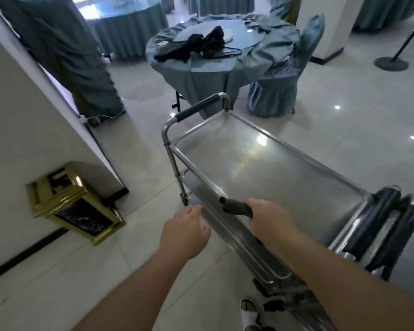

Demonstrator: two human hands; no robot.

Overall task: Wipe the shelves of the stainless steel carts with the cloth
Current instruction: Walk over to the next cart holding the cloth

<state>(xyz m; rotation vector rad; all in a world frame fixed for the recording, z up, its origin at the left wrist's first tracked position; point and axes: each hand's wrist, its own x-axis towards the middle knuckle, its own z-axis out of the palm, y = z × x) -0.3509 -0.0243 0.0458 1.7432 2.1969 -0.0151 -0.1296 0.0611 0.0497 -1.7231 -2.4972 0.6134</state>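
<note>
A stainless steel cart stands in front of me, its bare top shelf (pixel 260 168) shiny with reflections. Two lower shelves (pixel 189 185) show at its left side. A black-padded handle (pixel 197 107) crosses the far end. My right hand (pixel 270 220) is shut on a dark grey cylindrical grip (pixel 235 207) over the near long edge of the top shelf. My left hand (pixel 184 231) hovers open beside the cart's left edge, holding nothing. Black padded handles of a second cart (pixel 380 225) press against the right end.
A gold waste bin (pixel 74 201) stands against the white wall (pixel 34 139) on the left. Beyond the cart are a round draped table (pixel 201 75) with black items on it and a covered chair (pixel 280 87). A stanchion base (pixel 392 63) is far right. My sandalled foot (pixel 248 311) is below.
</note>
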